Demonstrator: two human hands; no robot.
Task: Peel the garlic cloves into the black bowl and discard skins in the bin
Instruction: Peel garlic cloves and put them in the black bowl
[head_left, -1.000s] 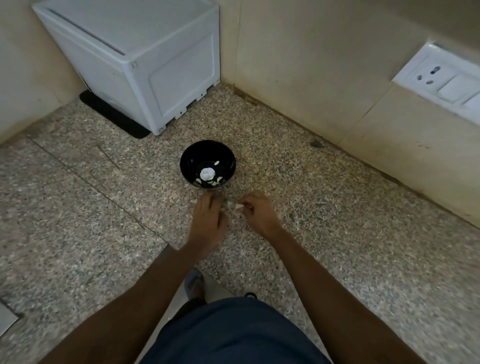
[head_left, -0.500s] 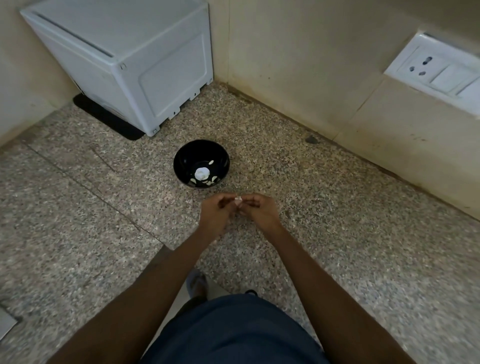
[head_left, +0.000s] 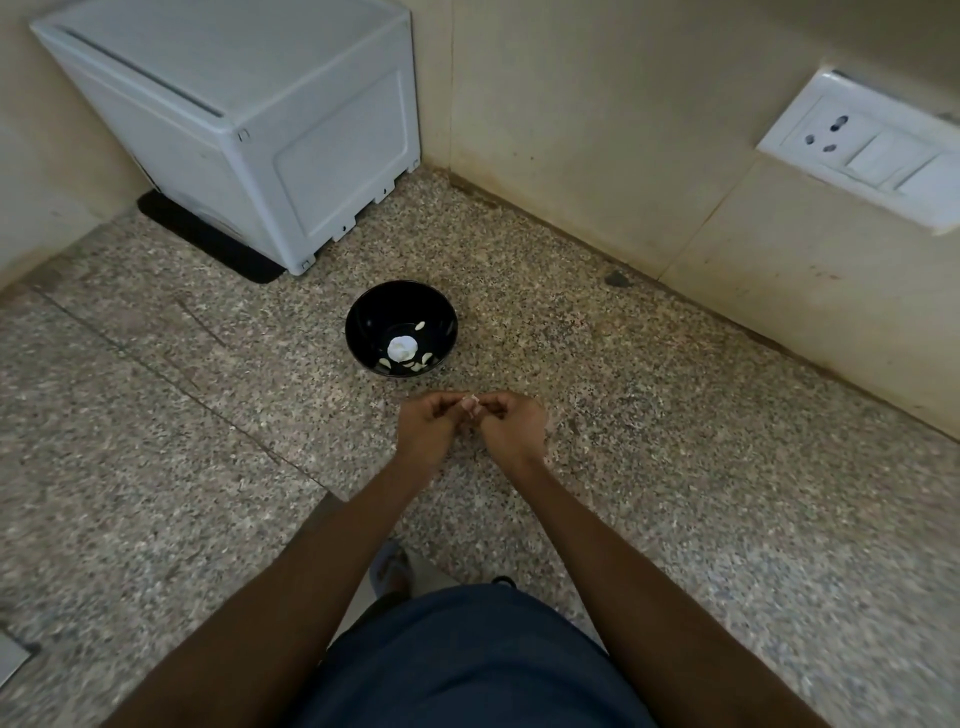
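A black bowl (head_left: 363, 325) stands on the speckled stone counter and holds a white garlic bulb piece (head_left: 401, 348) and several pale cloves. Just in front of the bowl my left hand (head_left: 428, 428) and my right hand (head_left: 511, 426) meet with curled fingers. Between their fingertips they pinch one small pale garlic clove (head_left: 470, 402), held a little above the counter. Most of the clove is hidden by my fingers. No bin is in view.
A white boxy appliance (head_left: 249, 124) sits on a black mat at the back left corner. Beige tiled walls run behind and to the right, with a white socket and switch plate (head_left: 872, 150). The counter's front edge lies near my body.
My hands rose from the counter, where they were picking at scattered bits, and came together with the clove pinched between them. In the last half second they barely moved.
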